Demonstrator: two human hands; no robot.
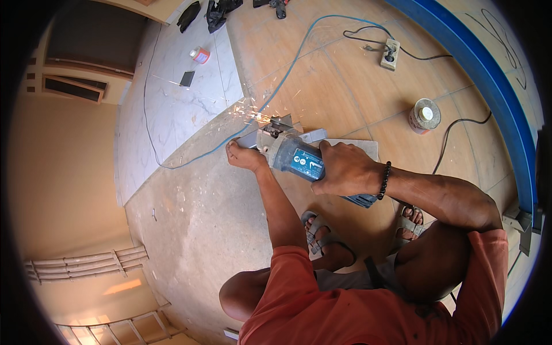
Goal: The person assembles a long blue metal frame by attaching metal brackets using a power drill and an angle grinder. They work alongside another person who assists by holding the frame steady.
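Note:
My right hand (pixel 348 168) is wrapped round the body of a blue angle grinder (pixel 299 160), a black bead bracelet at its wrist. The grinder's head lies against a grey metal bar (pixel 248 140), and bright sparks (pixel 259 109) fly out from the contact, mostly up and left. My left hand (pixel 244 156) is closed at the bar's left end, just beside the grinder head. The grinder partly hides the bar and the cutting disc. Beneath the bar's right part, a pale flat slab (pixel 359 148) lies on the tiles.
A blue cable (pixel 282 83) curves across the floor past the sparks. At upper right are a power strip (pixel 390 54), a can with a white lid (pixel 425 116) and a long blue beam (pixel 489 63). A small red-and-white bottle (pixel 200 55) stands on the white tiles (pixel 195 109). My sandalled feet are near the grinder.

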